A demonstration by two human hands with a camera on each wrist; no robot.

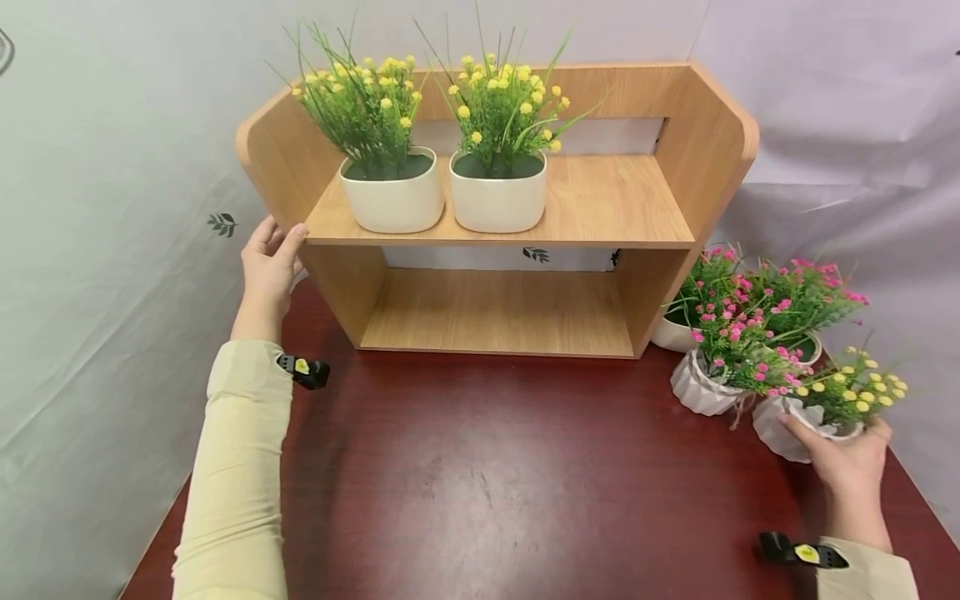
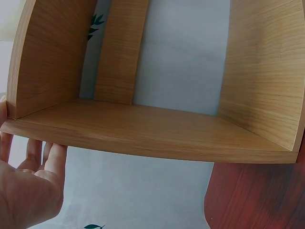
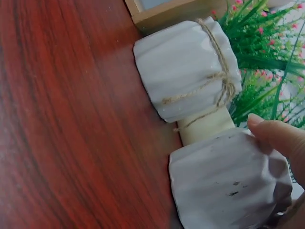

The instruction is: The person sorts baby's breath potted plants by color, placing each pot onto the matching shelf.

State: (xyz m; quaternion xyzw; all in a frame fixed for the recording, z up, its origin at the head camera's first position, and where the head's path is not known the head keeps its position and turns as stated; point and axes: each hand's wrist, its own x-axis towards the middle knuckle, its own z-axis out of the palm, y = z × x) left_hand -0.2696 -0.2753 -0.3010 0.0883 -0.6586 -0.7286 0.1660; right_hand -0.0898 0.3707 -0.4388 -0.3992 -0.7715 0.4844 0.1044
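A two-tier wooden desk shelf (image 1: 495, 308) stands on the table. My left hand (image 1: 267, 268) holds its left side panel, thumb at the front edge near the middle board; the fingers (image 2: 56, 164) lie against the panel's outer side. At the right, my right hand (image 1: 853, 467) grips a white fluted pot (image 3: 228, 183) of yellow flowers by its rim. The thumb (image 3: 274, 133) rests on the near side of the rim, while the other fingers are mostly hidden. This pot stands beside another white fluted pot (image 3: 186, 71) tied with twine, holding pink flowers.
Two smooth white planters (image 1: 393, 196) with yellow flowers sit on the upper board, left and centre. More pink-flowered plants (image 1: 802, 292) stand behind the fluted pots, by the shelf's right side. The dark red table (image 1: 480, 475) extends in front; pale cloth (image 1: 105, 208) hangs around it.
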